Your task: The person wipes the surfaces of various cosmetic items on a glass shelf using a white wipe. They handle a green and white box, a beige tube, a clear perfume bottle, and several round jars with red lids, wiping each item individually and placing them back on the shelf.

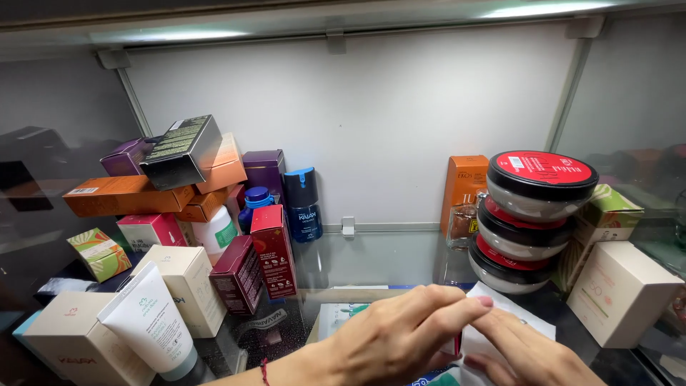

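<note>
Hands meet low at centre: left hand (400,339) arches over, fingers pressed together, pinching the white paper's (500,322) edge; right hand (525,350) lies flat on that paper, just before stacked red-lidded jars (532,221).

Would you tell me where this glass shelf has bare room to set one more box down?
Bare glass lies mid-shelf, between the dark blue bottle and the orange box. Left is crammed with stacked boxes; right holds the stack of jars; the hands fill the front.
</note>
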